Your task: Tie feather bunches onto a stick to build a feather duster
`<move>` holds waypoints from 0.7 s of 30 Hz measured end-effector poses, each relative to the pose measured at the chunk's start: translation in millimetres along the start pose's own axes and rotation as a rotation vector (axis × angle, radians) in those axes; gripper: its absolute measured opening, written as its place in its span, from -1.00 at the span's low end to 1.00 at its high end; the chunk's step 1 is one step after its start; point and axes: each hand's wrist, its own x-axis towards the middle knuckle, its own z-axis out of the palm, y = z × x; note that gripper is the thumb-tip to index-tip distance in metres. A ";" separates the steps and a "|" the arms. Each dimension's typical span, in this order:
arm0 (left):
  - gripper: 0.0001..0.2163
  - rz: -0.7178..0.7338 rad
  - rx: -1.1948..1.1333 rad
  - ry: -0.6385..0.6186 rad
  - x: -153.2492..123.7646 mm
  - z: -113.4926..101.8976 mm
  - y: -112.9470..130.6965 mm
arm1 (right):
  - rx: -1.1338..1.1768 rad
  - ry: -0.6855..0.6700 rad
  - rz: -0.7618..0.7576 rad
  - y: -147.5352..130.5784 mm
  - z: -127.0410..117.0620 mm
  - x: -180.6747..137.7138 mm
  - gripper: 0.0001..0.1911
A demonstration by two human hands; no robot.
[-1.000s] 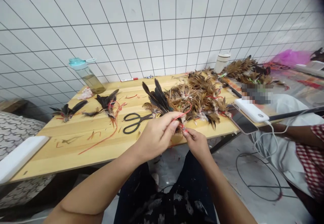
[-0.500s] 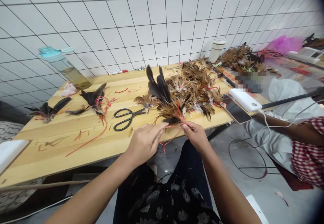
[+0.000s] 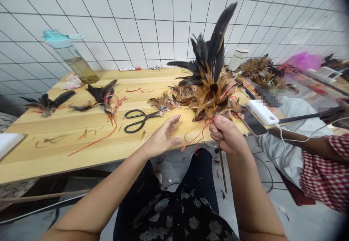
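My right hand (image 3: pixel 225 133) is closed round the stick of a feather duster (image 3: pixel 211 92), just under its feathers. Long black feathers rise above a ring of brown ones, and the thin stick pokes out below my fist. Red string (image 3: pixel 200 133) hangs from the duster's base, its ends loose beside my fingers. My left hand (image 3: pixel 163 138) is open and holds nothing, its fingers spread toward the string. Close to it lie black-handled scissors (image 3: pixel 139 120) and a small bunch of brown feathers (image 3: pixel 163 102).
Black feather bunches (image 3: pixel 102 93) with red string lie to the left, near a water bottle (image 3: pixel 72 59). On the right are a phone (image 3: pixel 255 121), a white power bank (image 3: pixel 263 112) with a cable, and a seated person's checked sleeve (image 3: pixel 324 164). A marker (image 3: pixel 130 69) lies by the wall.
My right hand has raised the feather duster upright, so its feathers now stand against the wall. My left hand has let go of the red string and opened.
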 end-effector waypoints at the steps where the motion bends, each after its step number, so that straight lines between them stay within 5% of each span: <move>1: -0.28 -0.018 -0.058 0.002 -2.3 6.5 -2.3 | -0.005 -0.004 -0.008 -4.6 1.7 0.8 -0.53; 10: -0.38 -0.186 -0.466 0.214 -36.8 60.9 -16.4 | -0.122 -0.030 -0.035 -34.7 24.6 6.7 -0.49; 16: -0.28 -0.160 -0.368 0.158 -25.2 83.8 -27.2 | -0.161 -0.057 -0.036 -45.3 47.8 5.7 -0.48; 21: -0.60 -0.243 -0.291 -0.048 -23.8 68.5 -11.3 | -0.211 -0.066 -0.055 -52.3 53.1 3.8 -0.50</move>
